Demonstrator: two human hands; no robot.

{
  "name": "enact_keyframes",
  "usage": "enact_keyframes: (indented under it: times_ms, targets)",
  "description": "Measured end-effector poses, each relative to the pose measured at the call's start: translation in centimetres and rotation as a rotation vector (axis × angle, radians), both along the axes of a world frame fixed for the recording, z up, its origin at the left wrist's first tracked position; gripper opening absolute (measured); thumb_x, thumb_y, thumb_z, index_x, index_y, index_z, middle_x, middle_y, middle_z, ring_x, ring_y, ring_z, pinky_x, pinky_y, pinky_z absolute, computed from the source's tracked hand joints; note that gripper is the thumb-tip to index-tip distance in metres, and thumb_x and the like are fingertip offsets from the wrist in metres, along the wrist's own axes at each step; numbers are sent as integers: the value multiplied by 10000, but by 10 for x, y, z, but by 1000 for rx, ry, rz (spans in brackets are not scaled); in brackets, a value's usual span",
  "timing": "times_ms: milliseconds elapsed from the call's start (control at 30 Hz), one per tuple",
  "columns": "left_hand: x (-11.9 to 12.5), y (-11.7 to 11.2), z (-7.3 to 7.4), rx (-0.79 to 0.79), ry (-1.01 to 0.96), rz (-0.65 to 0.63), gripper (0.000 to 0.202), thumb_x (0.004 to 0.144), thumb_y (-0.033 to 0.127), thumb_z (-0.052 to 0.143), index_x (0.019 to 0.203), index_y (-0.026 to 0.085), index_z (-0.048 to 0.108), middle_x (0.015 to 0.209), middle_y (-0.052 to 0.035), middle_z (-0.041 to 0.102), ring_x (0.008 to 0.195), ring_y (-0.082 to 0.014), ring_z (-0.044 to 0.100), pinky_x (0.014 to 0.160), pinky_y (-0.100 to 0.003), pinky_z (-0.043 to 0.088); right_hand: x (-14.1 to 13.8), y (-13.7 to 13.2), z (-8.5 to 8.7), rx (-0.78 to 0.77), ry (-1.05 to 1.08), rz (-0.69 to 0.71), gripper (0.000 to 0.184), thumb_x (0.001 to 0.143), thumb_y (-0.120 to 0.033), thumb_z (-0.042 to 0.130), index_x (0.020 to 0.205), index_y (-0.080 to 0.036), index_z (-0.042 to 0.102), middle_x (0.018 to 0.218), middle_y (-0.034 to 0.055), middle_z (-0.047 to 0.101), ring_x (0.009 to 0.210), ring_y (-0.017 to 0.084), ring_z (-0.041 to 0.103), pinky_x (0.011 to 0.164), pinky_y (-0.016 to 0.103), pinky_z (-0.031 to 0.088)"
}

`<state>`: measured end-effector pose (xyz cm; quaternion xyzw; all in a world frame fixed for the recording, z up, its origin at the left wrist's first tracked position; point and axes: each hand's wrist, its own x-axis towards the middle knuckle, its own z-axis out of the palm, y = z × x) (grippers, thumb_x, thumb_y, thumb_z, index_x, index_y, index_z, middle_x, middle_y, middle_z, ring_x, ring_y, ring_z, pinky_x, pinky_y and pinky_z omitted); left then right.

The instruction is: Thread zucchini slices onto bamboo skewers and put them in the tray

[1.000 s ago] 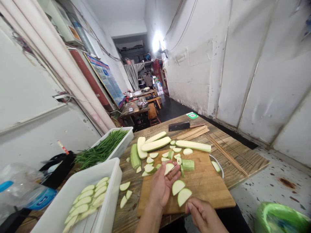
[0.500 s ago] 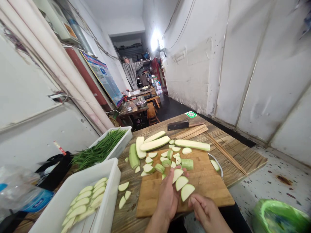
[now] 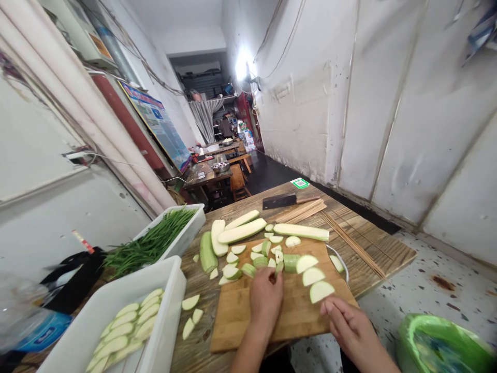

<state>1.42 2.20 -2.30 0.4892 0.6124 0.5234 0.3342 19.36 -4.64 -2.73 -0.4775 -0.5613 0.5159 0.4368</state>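
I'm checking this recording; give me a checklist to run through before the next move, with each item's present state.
1. Right hand closed at the near end of the row of three slices: ok, thumb and finger pinched together.
2. Stick passing through all three: cannot tell, too faint to make out.
3. Left hand gripping a piece: cannot tell; its fingertips are down among the cut pieces, partly hidden.
4. Cleaver away from both hands: ok, lying beyond the cutting board.
5. All cut pieces on the board: not ok; some lie on the table, three of them beside the near white tray.
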Motion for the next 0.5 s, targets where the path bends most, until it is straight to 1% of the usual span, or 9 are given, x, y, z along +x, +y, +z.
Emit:
enact_keyframes:
  times_ms: [67,133,200,300,367,433,500]
  targets:
    - [-13,2,7,-49,-177,11,72,663,220,672,633,169,631,666,-37,615,738,-187,566,715,-257,407,-5,-5,2,2,-10,70,399,877,-540,349,713,-194,461,491,-81,252,448,96,250,427,223,185]
    - [-26,2,16,-139,-410,-32,121,664,227,682,740,140,644,751,-62,660,721,-166,596,670,-242,435,-11,-10,1,-3,-13,146,424,871,-562,334,704,-192,457,493,-80,259,446,93,255,425,221,184]
    - [-37,-1,23,-232,-573,-84,177,657,214,699,788,115,634,822,-95,673,719,-150,617,636,-221,456,-17,-14,-1,-17,-7,215,449,864,-587,314,718,-188,459,493,-81,262,445,92,252,424,218,182]
    - [-49,-6,28,-300,-693,-113,179,663,163,701,803,105,606,861,-116,671,691,-125,622,598,-195,470,-23,-18,-3,-44,-24,279,461,860,-599,299,723,-187,454,497,-80,268,450,94,257,425,216,190]
    - [-53,-8,29,-318,-779,-129,221,683,124,677,885,117,587,866,-112,669,674,-115,622,588,-192,481,-25,-18,-3,-38,-53,300,458,864,-594,294,713,-190,447,506,-74,283,460,97,270,435,215,208]
    - [-54,-9,28,-331,-867,-133,249,708,108,648,940,133,561,803,-87,665,627,-102,613,554,-183,481,-26,-18,-3,-14,-80,314,464,864,-597,279,704,-192,441,504,-71,296,459,99,279,442,216,224]
    - [-53,-9,27,-321,-942,-130,190,732,133,634,897,144,542,697,-40,637,551,-80,583,489,-157,456,-25,-17,-3,-1,-101,323,478,862,-605,260,704,-192,441,501,-68,303,454,102,286,437,215,230]
